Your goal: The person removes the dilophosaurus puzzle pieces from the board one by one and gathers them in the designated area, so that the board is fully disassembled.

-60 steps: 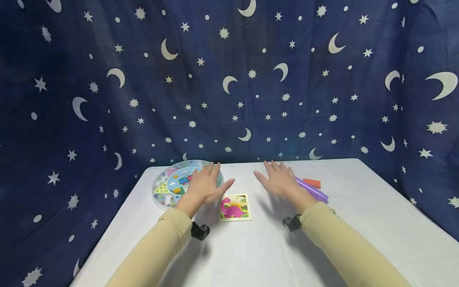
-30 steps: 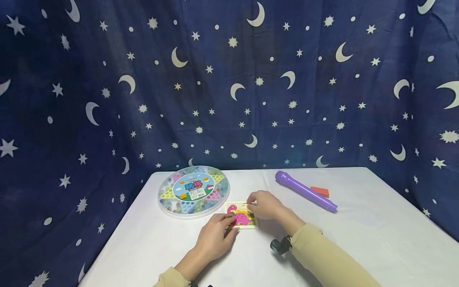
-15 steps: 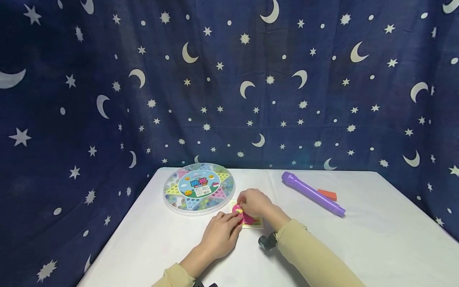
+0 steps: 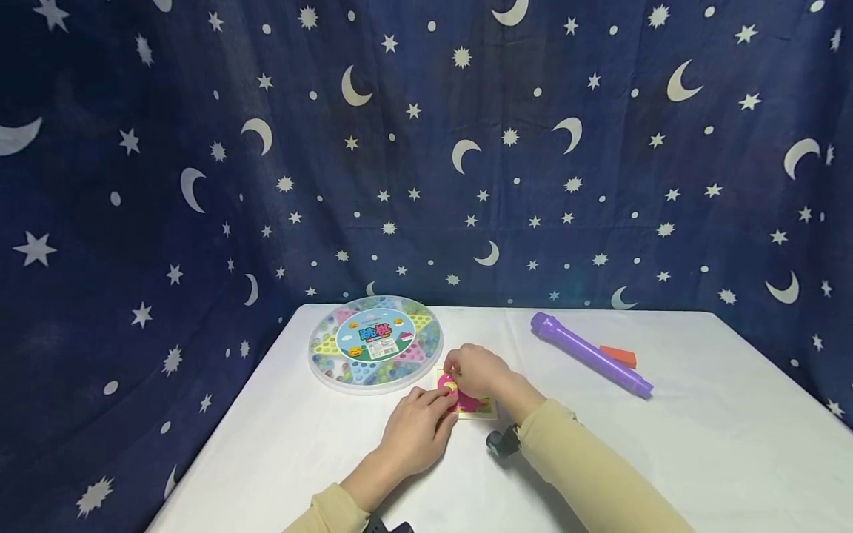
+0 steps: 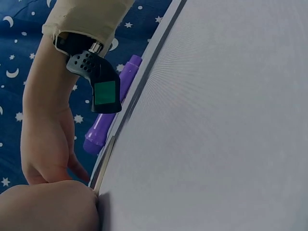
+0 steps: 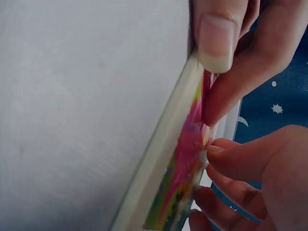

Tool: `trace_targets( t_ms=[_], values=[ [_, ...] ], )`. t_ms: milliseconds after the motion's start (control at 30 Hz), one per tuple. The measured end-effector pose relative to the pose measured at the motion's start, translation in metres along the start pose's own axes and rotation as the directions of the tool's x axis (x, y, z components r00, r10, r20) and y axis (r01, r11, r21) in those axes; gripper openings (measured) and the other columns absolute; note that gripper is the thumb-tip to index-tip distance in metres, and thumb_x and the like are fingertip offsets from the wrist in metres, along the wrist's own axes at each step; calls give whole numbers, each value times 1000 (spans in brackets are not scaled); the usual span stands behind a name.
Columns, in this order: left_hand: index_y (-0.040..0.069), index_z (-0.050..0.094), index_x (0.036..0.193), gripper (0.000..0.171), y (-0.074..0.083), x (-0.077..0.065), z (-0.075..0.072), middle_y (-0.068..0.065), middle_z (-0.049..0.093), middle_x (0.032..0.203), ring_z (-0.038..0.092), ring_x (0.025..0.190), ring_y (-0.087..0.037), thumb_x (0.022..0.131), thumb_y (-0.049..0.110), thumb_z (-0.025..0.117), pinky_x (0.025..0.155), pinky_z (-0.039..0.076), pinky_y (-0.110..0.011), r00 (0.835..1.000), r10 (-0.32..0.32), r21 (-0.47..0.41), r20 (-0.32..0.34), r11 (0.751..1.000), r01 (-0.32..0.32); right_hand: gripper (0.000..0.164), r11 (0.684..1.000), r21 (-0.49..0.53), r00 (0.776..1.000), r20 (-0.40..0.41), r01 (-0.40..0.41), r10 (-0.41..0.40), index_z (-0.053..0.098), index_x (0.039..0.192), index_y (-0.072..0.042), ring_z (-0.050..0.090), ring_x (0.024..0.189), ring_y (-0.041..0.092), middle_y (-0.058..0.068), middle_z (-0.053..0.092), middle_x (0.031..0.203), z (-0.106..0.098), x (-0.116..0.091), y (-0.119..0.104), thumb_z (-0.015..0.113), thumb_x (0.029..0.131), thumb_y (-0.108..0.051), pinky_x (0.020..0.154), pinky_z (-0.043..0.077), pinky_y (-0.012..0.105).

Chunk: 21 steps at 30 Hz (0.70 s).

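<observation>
A small flat picture puzzle [image 4: 481, 409] with a pink dinosaur and a pale frame lies on the white table. My left hand [image 4: 416, 433] grips its near left side, thumb and index finger close together at the edge in the right wrist view. Across the far left part of the picture, my right hand [image 4: 478, 371] curls over and pinches at the surface with thumb and fingertips. From the right wrist, the puzzle [image 6: 185, 149] appears edge-on between both hands. Shiny spots show there; whether a loose piece or clear film is pinched is unclear.
Left of and behind the puzzle sits a round clear Chinese checkers case [image 4: 340, 385] full of marbles. To the right lie a purple microphone-shaped stick [image 4: 589, 354] and a red block [image 4: 618, 356]. A dark blue star-and-moon curtain [image 4: 426, 178] hangs behind the table [image 4: 280, 444].
Both hands came down from hovering with spread fingers onto the puzzle. The right hand then shifted from the puzzle's far right corner to its far left part, while the left stayed at the near left side.
</observation>
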<state>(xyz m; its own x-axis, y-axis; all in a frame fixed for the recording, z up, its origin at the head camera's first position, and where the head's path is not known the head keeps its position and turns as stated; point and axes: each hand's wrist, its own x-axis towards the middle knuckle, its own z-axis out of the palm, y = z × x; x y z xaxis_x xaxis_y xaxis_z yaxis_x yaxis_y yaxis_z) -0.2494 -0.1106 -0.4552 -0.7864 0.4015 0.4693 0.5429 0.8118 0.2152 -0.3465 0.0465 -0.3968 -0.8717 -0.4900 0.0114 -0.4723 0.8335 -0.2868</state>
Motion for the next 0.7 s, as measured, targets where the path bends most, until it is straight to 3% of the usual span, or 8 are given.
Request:
trace_targets(
  t_ms=[233, 700],
  values=[
    [13, 71, 130, 32, 0, 0, 1, -5, 66, 135, 59, 104, -20, 103, 27, 62, 91, 49, -39, 1000, 1, 0, -17, 1000, -1, 23, 998, 61, 998, 66, 1, -5, 73, 111, -13, 65, 107, 28, 6, 69, 104, -3, 2, 2, 71, 90, -3, 101, 49, 48],
    [14, 67, 131, 31, 5, 2, 0, -4, 64, 137, 57, 113, -21, 105, 27, 56, 99, 45, -41, 999, -27, 59, 44, 998, 25, 27, 993, 115, 993, 119, -38, 24, 64, 113, -11, 59, 100, 22, 4, 61, 106, -4, 6, 2, 72, 89, -1, 102, 49, 44]
  ],
)
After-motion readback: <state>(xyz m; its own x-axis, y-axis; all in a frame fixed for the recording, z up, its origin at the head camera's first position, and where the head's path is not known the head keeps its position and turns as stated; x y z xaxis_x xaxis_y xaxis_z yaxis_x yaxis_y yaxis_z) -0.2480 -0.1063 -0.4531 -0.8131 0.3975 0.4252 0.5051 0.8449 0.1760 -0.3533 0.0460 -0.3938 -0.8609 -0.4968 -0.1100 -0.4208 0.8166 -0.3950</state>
